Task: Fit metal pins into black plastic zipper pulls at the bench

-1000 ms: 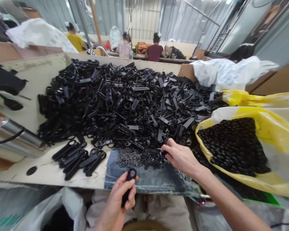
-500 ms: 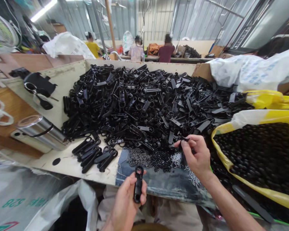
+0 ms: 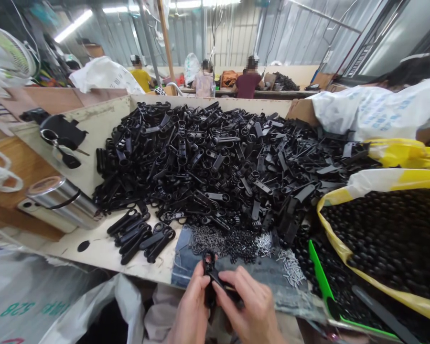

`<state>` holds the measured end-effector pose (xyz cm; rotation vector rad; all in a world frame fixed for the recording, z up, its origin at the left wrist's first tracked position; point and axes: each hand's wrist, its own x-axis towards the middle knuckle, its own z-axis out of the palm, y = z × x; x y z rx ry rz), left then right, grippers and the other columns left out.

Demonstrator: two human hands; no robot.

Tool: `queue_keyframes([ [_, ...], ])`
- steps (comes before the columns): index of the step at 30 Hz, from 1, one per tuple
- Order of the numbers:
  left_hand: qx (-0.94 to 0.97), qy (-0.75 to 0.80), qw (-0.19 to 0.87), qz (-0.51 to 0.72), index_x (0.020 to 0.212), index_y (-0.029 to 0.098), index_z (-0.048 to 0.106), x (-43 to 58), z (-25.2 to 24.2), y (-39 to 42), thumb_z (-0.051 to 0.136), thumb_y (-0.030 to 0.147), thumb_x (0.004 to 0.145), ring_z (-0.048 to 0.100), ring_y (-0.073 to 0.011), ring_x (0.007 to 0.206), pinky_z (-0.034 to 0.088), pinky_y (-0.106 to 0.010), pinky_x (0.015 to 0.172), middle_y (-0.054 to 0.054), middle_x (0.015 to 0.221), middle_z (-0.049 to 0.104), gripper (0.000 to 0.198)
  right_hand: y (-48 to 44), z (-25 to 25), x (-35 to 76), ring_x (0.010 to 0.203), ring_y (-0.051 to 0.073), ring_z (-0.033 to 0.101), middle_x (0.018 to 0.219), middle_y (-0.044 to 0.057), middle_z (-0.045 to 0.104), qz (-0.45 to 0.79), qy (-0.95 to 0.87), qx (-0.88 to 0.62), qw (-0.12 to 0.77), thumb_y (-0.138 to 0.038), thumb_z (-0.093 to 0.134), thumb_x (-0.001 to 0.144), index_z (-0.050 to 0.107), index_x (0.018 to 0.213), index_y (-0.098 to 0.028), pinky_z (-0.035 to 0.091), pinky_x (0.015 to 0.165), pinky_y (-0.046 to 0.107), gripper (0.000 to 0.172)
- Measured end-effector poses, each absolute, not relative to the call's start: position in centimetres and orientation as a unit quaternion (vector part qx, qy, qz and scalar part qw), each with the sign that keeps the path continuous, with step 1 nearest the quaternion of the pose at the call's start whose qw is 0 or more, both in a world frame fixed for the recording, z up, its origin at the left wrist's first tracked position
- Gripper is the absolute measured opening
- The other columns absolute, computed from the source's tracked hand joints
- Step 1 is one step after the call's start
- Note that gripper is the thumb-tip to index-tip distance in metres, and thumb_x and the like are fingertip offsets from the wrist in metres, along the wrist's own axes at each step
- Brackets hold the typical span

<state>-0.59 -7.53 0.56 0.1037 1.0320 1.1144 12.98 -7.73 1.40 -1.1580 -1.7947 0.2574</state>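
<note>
Near the front edge of the bench, my left hand is closed around a black plastic part with a ring at its upper end. My right hand meets it from the right, its thumb and fingers pinching a second black piece against the first. Fingers cover much of both pieces. Just beyond the hands, small grey parts, small black parts and silver pins lie on a blue cloth. A large heap of black parts rises behind them.
Several black assembled parts lie at the left, near a steel flask. At the right are a yellow-edged bag of black pieces and a green tray edge. People sit far behind.
My right hand has come from the heap's front edge down and left to my left hand, bringing a black piece against the held part. The green edge is now more exposed.
</note>
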Motion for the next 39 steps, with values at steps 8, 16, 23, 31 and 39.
queue_keyframes([
  [8, 0.102, 0.452, 0.733, 0.498, 0.119, 0.022, 0.069, -0.6, 1.2, -7.5, 0.069, 0.034, 0.077, 0.064, -0.0197, 0.08, 0.05, -0.032, 0.076, -0.003, 0.088, 0.071, 0.044, -7.7, 0.8, 14.0, 0.063, 0.016, 0.072, 0.079, 0.004, 0.072, 0.066, -0.744, -0.499, 0.44, -0.022, 0.049, 0.105, 0.067, 0.106, -0.02, 0.053, 0.059, 0.023, 0.018],
  [16, 0.182, 0.502, 0.722, 0.439, 0.116, 0.019, 0.067, -1.0, 2.3, -7.7, 0.078, 0.037, 0.075, 0.046, -0.0105, 0.056, 0.034, -0.024, 0.057, 0.004, 0.071, 0.058, 0.047, -8.6, 0.5, 16.8, 0.079, 0.024, 0.076, 0.098, 0.011, 0.072, 0.023, -0.803, -0.529, 0.273, -0.054, 0.038, 0.109, 0.065, 0.126, -0.019, 0.061, 0.062, 0.032, 0.047],
  [23, 0.279, 0.523, 0.7, 0.398, 0.113, 0.018, 0.07, 0.2, 0.4, -7.9, 0.088, 0.06, 0.067, 0.033, -0.0056, 0.05, 0.024, -0.021, 0.048, 0.006, 0.068, 0.054, 0.066, -8.8, 2.1, 17.9, 0.079, 0.018, 0.07, 0.096, 0.008, 0.064, 0.136, -0.812, -0.494, 0.279, -0.017, 0.031, 0.108, 0.063, 0.13, -0.018, 0.059, 0.067, 0.026, 0.038],
  [31, 0.357, 0.527, 0.638, 0.433, 0.095, 0.016, 0.078, 0.6, -1.7, -7.1, 0.087, 0.055, 0.069, 0.068, -0.0237, 0.089, 0.054, -0.031, 0.083, -0.008, 0.091, 0.079, 0.048, -8.2, 2.1, 18.3, 0.068, 0.019, 0.064, 0.08, 0.003, 0.068, 0.095, -0.846, -0.475, 0.222, -0.011, 0.039, 0.105, 0.066, 0.12, -0.02, 0.044, 0.06, 0.028, 0.033],
  [39, 0.38, 0.512, 0.639, 0.43, 0.101, 0.016, 0.078, 0.5, -2.6, -6.9, 0.08, 0.053, 0.078, 0.068, -0.0237, 0.093, 0.054, -0.03, 0.086, -0.008, 0.098, 0.079, 0.044, -7.3, 2.7, 18.0, 0.078, 0.019, 0.073, 0.087, 0.002, 0.075, 0.196, -0.838, -0.49, 0.139, -0.011, 0.045, 0.101, 0.065, 0.112, -0.022, 0.042, 0.065, 0.027, 0.025],
])
